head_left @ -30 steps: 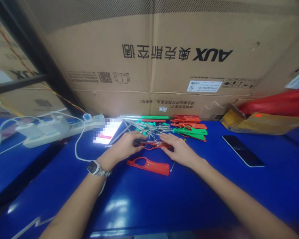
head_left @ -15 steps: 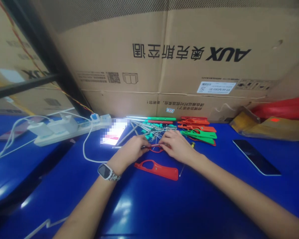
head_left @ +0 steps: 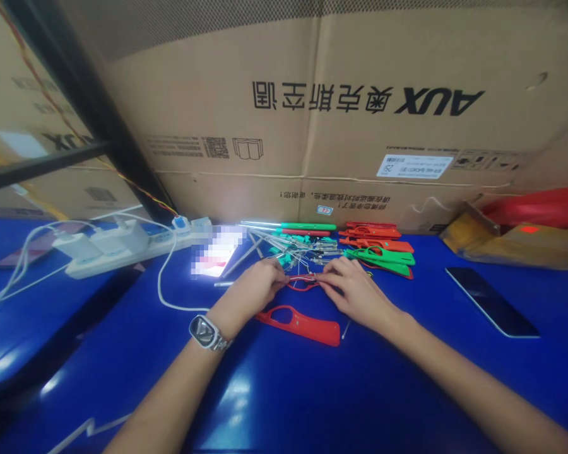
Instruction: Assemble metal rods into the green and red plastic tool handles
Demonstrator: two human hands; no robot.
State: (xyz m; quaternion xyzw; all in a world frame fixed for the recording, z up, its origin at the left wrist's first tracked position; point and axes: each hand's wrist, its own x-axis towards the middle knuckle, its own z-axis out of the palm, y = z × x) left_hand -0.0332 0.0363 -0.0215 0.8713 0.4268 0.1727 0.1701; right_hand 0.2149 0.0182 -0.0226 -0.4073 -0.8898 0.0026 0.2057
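My left hand [head_left: 264, 279], with a watch [head_left: 202, 330] on its wrist, pinches the left end of a red lighter casing half [head_left: 303, 288]. Thin wires or small parts show inside that half, too fine to make out. At its right end, the fingertips of my right hand [head_left: 353, 287] press together on the casing. Nearer to me, a second red lighter casing half [head_left: 303, 325] with a finger loop lies on the blue table. Just beyond my hands is a heap of green pieces and thin wired parts [head_left: 307, 247].
Red lighter casings [head_left: 376, 244] and green ones [head_left: 383, 255] are stacked at the back right. Behind them stands a large cardboard box [head_left: 360, 139]. A dark phone [head_left: 490, 299] lies right, a lit phone [head_left: 220, 252] left, beside a white power strip [head_left: 127, 252] with cables.
My right hand has shifted slightly right, its fingers more extended, uncovering more of the red casing half. My left hand stays at the left end of the casing.
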